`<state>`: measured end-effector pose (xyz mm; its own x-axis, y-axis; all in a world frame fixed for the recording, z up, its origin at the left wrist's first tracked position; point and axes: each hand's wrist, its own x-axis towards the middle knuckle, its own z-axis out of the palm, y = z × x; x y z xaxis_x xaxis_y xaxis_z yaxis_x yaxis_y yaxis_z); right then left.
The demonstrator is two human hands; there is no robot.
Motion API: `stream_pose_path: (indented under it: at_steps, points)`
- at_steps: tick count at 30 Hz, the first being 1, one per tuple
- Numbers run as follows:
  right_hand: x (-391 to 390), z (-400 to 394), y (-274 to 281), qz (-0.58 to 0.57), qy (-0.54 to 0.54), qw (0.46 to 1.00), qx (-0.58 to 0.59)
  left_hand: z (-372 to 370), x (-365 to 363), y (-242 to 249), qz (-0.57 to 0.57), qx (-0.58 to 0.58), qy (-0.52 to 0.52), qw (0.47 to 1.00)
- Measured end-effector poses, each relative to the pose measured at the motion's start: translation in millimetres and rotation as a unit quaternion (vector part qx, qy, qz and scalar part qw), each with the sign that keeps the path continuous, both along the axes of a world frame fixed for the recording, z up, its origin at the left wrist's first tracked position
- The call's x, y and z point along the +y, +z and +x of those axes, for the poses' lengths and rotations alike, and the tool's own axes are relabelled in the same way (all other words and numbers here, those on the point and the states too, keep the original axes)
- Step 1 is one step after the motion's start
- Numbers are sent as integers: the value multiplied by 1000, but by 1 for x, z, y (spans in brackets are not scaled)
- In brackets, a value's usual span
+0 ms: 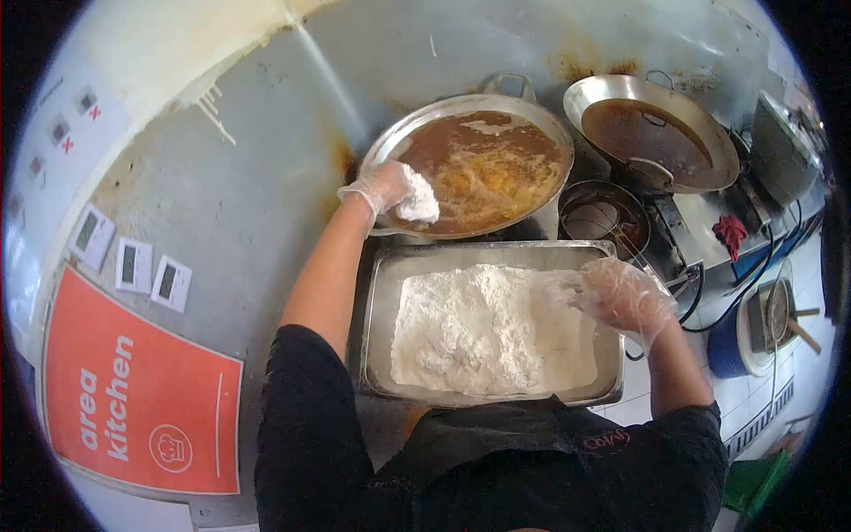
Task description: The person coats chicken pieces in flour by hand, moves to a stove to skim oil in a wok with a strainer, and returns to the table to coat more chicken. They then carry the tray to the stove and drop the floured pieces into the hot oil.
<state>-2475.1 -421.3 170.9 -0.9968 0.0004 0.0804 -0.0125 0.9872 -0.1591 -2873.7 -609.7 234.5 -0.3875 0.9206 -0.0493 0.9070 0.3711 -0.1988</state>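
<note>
My left hand [379, 188], in a clear plastic glove, is closed on a flour-coated piece [418, 202] at the near left rim of a wide pan of hot oil [425, 151]. White flour hides what the piece is. Pale foam and golden bits bubble in the oil. Below the pan, a rectangular metal tray [377, 328] holds a heap of white flour [470, 328]. Over the tray's right side is my right hand [625, 297], also gloved, with loosely spread fingers by the flour and nothing visible in them.
A second pan of dark oil [651, 133] stands at the back right. Between the pans and tray sits a round pot with a wire strainer [603, 217]. A red cloth [730, 234] lies on the stove. Timers [133, 266] and an orange sign [146, 390] are on the left wall.
</note>
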Motion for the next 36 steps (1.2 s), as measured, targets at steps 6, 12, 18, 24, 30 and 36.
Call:
stream_pose_path:
  at_steps: [6,12,18,24,30,36]
  points:
    - [16,44,-6,-35,-97,994,26,-77,22,-65,-213,157,57,963]
    - [19,51,-14,-72,-84,994,3,2,29,32,5,114,279,954]
    - [9,28,-38,-41,-77,994,-73,66,18,69,41,89,156,983]
    - [-2,-20,-94,-73,-19,987,-139,190,-34,-22,35,-119,76,989]
    - [-23,-88,-103,-79,22,970,-231,167,-95,-171,7,-187,170,967]
    - [-73,-124,-167,-169,196,966,-26,149,-116,-235,123,-328,313,882]
